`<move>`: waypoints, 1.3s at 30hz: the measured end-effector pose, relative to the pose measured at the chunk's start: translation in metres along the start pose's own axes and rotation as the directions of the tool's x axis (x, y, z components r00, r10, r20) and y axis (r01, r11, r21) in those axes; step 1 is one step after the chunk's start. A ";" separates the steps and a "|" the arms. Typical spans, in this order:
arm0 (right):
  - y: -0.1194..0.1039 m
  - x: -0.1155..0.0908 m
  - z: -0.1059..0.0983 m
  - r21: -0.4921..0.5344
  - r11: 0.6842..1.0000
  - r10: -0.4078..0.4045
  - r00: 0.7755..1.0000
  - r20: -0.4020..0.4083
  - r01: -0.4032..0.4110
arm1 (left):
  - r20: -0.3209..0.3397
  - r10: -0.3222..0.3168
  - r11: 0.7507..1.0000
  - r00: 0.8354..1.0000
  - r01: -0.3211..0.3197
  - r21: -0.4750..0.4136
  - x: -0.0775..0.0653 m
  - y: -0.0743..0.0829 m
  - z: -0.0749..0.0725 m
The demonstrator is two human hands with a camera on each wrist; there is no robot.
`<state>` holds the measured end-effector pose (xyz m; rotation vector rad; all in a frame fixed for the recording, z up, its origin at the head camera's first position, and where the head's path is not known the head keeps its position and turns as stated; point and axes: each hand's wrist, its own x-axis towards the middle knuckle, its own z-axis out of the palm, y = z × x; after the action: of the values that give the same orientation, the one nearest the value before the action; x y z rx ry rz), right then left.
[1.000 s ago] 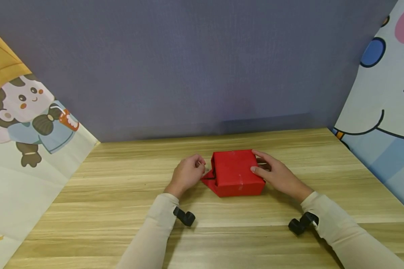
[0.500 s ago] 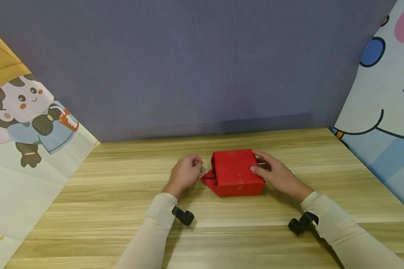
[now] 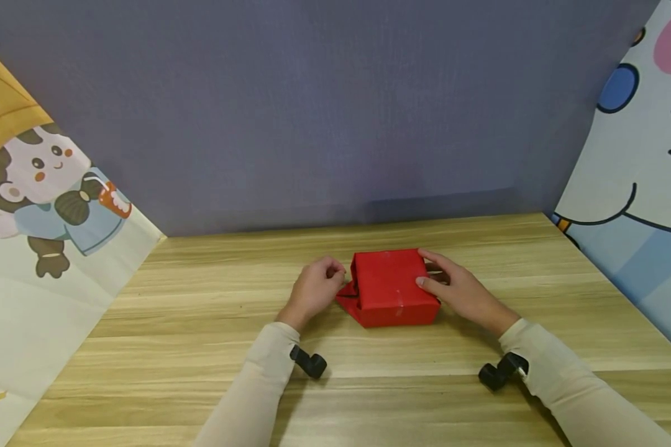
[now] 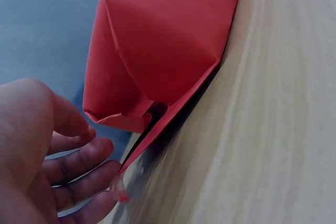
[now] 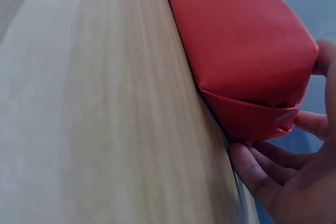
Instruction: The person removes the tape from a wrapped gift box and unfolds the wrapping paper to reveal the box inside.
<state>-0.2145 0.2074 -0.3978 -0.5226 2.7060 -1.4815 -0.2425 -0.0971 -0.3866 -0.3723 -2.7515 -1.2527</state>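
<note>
A box wrapped in red paper (image 3: 394, 279) lies on the wooden table, its left end unsealed with a pointed paper flap (image 3: 349, 300) sticking out low. At that flap is my left hand (image 3: 315, 287), fingers loosely curved and thumb near the forefinger. A small clear piece of tape (image 4: 119, 189) hangs from the flap's tip, right at the fingertips of the lower fingers. My right hand (image 3: 461, 285) grips the box's right end, thumb on the top and the other fingers around the folded end, which bears tape (image 5: 286, 115).
The wooden table (image 3: 201, 347) runs back to a grey-blue panel (image 3: 335, 112). Cartoon-printed sheets stand at the left (image 3: 61, 186) and right (image 3: 637, 155). Each sleeve has a small black camera mount at the wrist.
My left hand drew slightly left from the flap, then came back right, close to it. My right hand and the box have stayed put.
</note>
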 end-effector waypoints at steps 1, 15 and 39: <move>0.000 0.000 0.000 0.004 1.000 -0.001 1.000 0.000 0.001 | 0.002 0.002 1.000 1.000 -0.002 0.002 0.000 0.001 0.001; -0.002 0.000 -0.001 0.014 1.000 -0.007 1.000 -0.001 0.007 | 0.070 -0.053 0.998 0.996 0.056 -0.039 -0.006 0.019 0.010; -0.002 -0.002 -0.002 0.160 0.987 0.006 1.000 0.005 -0.007 | 0.078 -0.009 0.999 0.997 0.006 0.042 -0.011 0.022 0.015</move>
<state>-0.2120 0.2083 -0.3955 -0.5082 2.5525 -1.6749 -0.2264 -0.0740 -0.3824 -0.4163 -2.8419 -1.2060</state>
